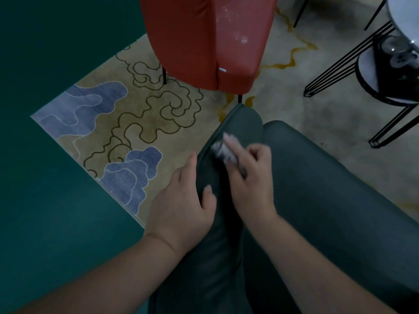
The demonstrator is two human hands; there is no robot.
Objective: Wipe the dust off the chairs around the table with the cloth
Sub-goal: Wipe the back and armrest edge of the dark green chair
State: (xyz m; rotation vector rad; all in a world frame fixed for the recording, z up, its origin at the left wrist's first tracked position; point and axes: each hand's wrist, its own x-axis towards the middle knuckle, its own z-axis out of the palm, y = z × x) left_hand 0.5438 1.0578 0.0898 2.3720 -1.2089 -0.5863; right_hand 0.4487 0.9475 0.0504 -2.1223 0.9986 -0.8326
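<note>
On green chair point(317, 200): hands, right point(247, 175) pinching cloth point(224, 150).

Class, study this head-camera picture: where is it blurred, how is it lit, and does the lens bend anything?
Head view: motion blur smears the right hand and its small grey-white cloth; the left hand on the dark green padded chair stays sharper; lighting is dim and flat; white dust specks catch light on the red upholstered chair; wide-angle lens bows the patterned rug edges.
</note>
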